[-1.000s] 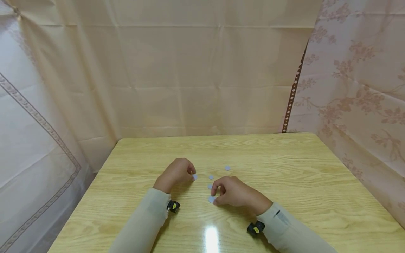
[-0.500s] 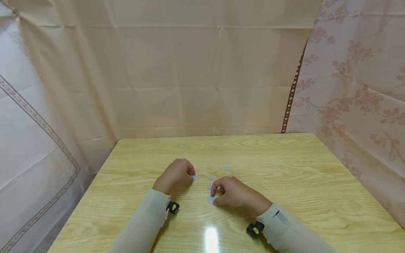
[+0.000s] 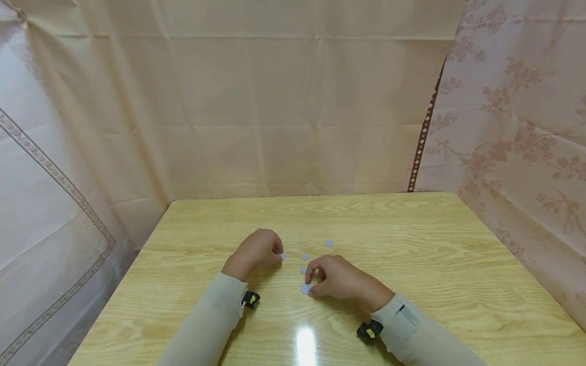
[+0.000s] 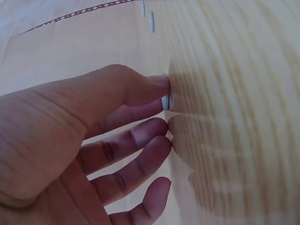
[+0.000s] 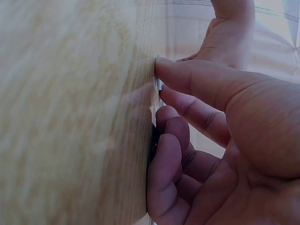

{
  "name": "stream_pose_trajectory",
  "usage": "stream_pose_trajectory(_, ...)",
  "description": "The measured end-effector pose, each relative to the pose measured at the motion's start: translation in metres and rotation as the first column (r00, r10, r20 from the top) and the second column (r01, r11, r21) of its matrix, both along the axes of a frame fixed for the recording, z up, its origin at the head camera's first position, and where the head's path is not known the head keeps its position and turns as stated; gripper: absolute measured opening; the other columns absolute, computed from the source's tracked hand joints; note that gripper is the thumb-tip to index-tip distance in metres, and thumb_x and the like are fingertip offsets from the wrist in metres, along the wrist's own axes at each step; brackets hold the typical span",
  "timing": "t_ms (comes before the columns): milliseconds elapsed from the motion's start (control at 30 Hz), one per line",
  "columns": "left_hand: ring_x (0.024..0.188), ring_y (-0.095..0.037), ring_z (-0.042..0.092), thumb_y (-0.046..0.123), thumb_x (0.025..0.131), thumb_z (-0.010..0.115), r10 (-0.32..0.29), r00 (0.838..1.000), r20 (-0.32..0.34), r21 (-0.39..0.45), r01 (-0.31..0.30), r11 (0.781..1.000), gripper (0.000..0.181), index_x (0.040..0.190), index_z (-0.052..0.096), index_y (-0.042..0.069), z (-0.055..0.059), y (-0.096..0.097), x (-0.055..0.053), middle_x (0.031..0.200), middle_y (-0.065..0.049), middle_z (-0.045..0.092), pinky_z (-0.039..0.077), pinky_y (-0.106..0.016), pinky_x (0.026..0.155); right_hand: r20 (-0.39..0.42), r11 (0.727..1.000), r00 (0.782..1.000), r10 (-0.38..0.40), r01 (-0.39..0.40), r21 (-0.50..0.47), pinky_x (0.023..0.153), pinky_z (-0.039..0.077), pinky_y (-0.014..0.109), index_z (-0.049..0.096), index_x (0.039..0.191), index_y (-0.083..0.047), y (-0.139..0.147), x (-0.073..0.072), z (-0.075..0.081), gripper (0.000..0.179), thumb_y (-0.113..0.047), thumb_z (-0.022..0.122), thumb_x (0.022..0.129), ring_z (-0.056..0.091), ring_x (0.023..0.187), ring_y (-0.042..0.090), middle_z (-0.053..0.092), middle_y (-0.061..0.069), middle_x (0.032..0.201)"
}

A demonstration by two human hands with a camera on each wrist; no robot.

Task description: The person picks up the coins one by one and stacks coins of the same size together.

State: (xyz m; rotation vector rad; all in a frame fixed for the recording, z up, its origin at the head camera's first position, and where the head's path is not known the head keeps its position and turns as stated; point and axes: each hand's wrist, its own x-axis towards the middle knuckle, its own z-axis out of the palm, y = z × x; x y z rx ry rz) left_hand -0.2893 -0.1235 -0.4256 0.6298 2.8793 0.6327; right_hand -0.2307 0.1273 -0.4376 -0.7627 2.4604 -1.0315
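Small, thin, pale coin-like discs lie on the wooden table. My left hand point(image 3: 256, 252) has its thumb and index finger at the edges of one disc point(image 3: 283, 256); in the left wrist view that disc point(image 4: 165, 102) shows between thumb and index, flat on the tabletop. Lower and to the right, my right hand point(image 3: 341, 278) holds another disc point(image 3: 305, 288) by its edge between thumb and index finger. Its other fingers curl in under the palm, close to the wood in the right wrist view. The fingertips partly cover both discs.
Three more discs lie flat between and beyond the hands: one disc point(image 3: 303, 270) beside the right index finger, one smaller disc point(image 3: 304, 256) above it, and one disc point(image 3: 328, 243) farther back. Cloth curtains point(image 3: 293, 112) hang behind the table point(image 3: 389, 223).
The left fingertips have shifted slightly to the right and cover a bit more of their disc. The right hand and the other discs look unchanged.
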Motion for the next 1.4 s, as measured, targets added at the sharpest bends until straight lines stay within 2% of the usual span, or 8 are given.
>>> stream_pose_trajectory(367, 0.073, -0.013, 0.058, 0.018, 0.086, 0.081, -0.008, 0.999, -0.035, -0.038, 0.006, 0.999, 0.01, 0.078, 0.075, 0.017, 0.0, 0.002, 0.0, 0.08, 0.007, 0.068, 0.051, -0.033, 0.069, -0.01, 1.0, 1.0, 0.003, -0.003, 0.001, 0.052, 0.042, 0.025, 0.072, 0.095, -0.02, 0.0, -0.002, -0.002, 0.013, -0.018, 0.083, 0.088, 0.052, 0.057, 0.01, 0.062, 0.0, 0.069)
stream_pose_trajectory(533, 0.074, -0.013, 0.058, 0.019, 0.087, 0.08, -0.008, 0.999, -0.036, -0.044, 0.007, 0.999, 0.008, 0.08, 0.076, 0.018, 0.0, 0.002, -0.001, 0.082, 0.008, 0.068, 0.051, -0.032, 0.071, -0.014, 1.0, 1.0, 0.007, -0.007, 0.007, 0.052, 0.042, 0.024, 0.072, 0.096, -0.02, 0.001, -0.001, -0.002, 0.013, -0.019, 0.083, 0.089, 0.052, 0.057, 0.009, 0.062, -0.001, 0.069)
stream_pose_trajectory(867, 0.075, -0.012, 0.06, 0.024, 0.085, 0.083, 0.017, 0.999, -0.03, -0.004, -0.017, 1.0, 0.01, 0.088, 0.078, 0.016, 0.007, 0.002, -0.001, 0.084, 0.008, 0.069, 0.054, -0.033, 0.074, -0.008, 1.0, 1.0, 0.001, -0.001, 0.004, 0.052, 0.042, 0.024, 0.072, 0.096, -0.019, 0.0, -0.001, 0.0, 0.013, -0.018, 0.083, 0.088, 0.052, 0.056, 0.01, 0.063, 0.001, 0.069)
stream_pose_trajectory(1100, 0.073, -0.011, 0.062, 0.024, 0.083, 0.082, -0.007, 0.999, -0.044, 0.038, 0.009, 0.999, 0.011, 0.089, 0.078, 0.016, 0.01, 0.001, 0.0, 0.086, 0.007, 0.071, 0.054, -0.032, 0.072, -0.001, 1.0, 1.0, -0.002, 0.002, -0.002, 0.051, 0.041, 0.024, 0.072, 0.096, -0.02, 0.0, -0.001, -0.002, 0.013, -0.018, 0.083, 0.088, 0.051, 0.055, 0.009, 0.062, 0.001, 0.068)
stream_pose_trajectory(1400, 0.081, -0.011, 0.062, 0.025, 0.083, 0.079, -0.026, 0.998, -0.054, 0.059, 0.029, 0.998, 0.011, 0.091, 0.078, 0.018, 0.017, 0.006, 0.003, 0.094, 0.005, 0.072, 0.056, -0.035, 0.079, 0.009, 1.0, 1.0, -0.005, 0.005, -0.007, 0.05, 0.041, 0.025, 0.073, 0.095, -0.02, 0.0, -0.002, -0.003, 0.013, -0.018, 0.083, 0.088, 0.051, 0.055, 0.01, 0.062, 0.0, 0.067)
